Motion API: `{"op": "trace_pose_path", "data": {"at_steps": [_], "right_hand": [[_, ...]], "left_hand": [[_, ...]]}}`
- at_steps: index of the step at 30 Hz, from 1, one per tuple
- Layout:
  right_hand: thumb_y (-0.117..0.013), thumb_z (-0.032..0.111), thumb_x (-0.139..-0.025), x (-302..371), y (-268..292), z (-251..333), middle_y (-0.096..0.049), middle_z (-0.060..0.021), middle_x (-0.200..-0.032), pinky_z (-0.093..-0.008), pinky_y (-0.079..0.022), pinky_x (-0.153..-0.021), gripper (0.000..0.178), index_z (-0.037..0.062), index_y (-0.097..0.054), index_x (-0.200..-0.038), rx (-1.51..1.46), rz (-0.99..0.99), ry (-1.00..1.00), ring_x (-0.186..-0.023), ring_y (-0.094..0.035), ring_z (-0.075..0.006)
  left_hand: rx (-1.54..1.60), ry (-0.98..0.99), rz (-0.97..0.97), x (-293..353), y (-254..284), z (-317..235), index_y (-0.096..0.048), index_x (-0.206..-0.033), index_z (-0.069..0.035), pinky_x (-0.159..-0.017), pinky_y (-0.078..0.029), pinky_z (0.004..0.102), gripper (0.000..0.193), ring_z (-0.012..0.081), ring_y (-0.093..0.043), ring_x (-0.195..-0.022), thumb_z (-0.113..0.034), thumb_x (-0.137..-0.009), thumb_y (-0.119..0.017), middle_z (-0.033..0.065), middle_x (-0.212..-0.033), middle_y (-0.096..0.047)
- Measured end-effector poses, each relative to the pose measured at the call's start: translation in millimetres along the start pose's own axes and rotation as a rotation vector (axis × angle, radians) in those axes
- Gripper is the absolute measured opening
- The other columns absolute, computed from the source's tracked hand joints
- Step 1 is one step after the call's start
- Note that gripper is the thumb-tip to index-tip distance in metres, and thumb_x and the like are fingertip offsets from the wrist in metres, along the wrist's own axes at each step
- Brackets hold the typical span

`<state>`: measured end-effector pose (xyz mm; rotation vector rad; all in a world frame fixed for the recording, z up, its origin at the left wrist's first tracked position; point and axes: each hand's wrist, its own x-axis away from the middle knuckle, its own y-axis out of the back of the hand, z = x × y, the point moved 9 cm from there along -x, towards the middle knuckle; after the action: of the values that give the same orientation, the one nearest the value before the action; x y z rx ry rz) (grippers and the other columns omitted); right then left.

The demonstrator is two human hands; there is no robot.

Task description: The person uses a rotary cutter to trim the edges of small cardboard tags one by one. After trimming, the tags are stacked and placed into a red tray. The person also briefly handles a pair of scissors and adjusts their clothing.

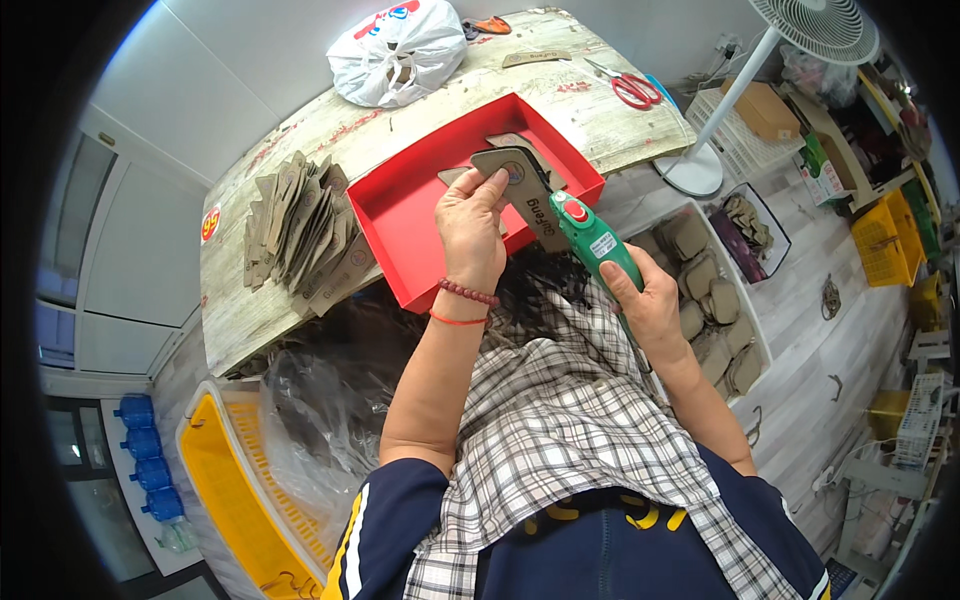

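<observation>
Cardboard tag (522, 190) pinched in closed left hand (470, 225); right hand (645, 300) clamped round green tagging gun (590, 240).

A worn, pale wood-grain tabletop (560, 75) stands against a plain white wall (250, 40). A white pedestal fan (745, 60) rises from the light plank floor (830, 340). Yellow plastic crates (880, 240) line cluttered shelves on the right.

A brown card tag (520, 180) with a round printed mark is held over the red tray. A white plastic bag (398, 50) with red and blue print sits at the table's far end. A round red-and-yellow sticker (211, 224) marks the table's left edge.
</observation>
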<state>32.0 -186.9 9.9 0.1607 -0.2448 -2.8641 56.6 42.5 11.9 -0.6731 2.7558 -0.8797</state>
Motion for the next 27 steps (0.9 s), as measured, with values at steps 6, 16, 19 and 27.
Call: {"op": "trace_pose_path", "data": {"at_steps": [6, 16, 19, 27], "right_hand": [[-0.066, 0.035, -0.089, 1, 1, -2, -0.053, 0.0025, -0.067, -0.0216, -0.037, -0.05, 0.042, -0.001, -0.062, -0.11, -0.019, 0.013, -0.032, -0.057, -0.044, -0.0038], [-0.066, 0.036, -0.089, -5, 2, 1, -0.054, 0.0024, -0.067, -0.021, -0.037, -0.05, 0.043, -0.0008, -0.062, -0.11, -0.076, 0.027, -0.014, -0.056, -0.045, -0.0034], [-0.066, 0.037, -0.089, -7, 2, 4, -0.055, 0.0019, -0.068, -0.0211, -0.038, -0.049, 0.043, -0.0006, -0.062, -0.109, -0.076, 0.044, -0.03, -0.056, -0.045, -0.0037], [-0.066, 0.038, -0.088, -7, 8, 3, -0.056, 0.0011, -0.069, -0.0213, -0.04, -0.049, 0.043, 0.0001, -0.062, -0.109, -0.079, 0.051, -0.043, -0.054, -0.047, -0.0044]], "left_hand": [[0.022, 0.109, -0.092, 6, 4, 12, -0.065, -0.096, 0.002, -0.065, -0.056, 0.0262, 0.01, 0.0153, -0.067, -0.073, -0.003, -0.088, -0.062, 0.0104, -0.088, -0.069], [-0.087, 0.127, -0.001, 9, 0, 15, -0.067, -0.091, 0.001, -0.065, -0.056, 0.0272, 0.008, 0.014, -0.067, -0.072, -0.004, -0.087, -0.063, 0.0082, -0.086, -0.07], [-0.115, 0.143, 0.024, 11, -2, 16, -0.067, -0.091, 0.001, -0.066, -0.056, 0.0272, 0.008, 0.0137, -0.066, -0.072, -0.004, -0.086, -0.064, 0.0084, -0.086, -0.07], [-0.258, 0.037, 0.114, 7, -10, -7, -0.067, -0.095, 0.005, -0.063, -0.054, 0.0233, 0.012, 0.0113, -0.065, -0.072, -0.003, -0.086, -0.064, 0.0081, -0.086, -0.07]]}}
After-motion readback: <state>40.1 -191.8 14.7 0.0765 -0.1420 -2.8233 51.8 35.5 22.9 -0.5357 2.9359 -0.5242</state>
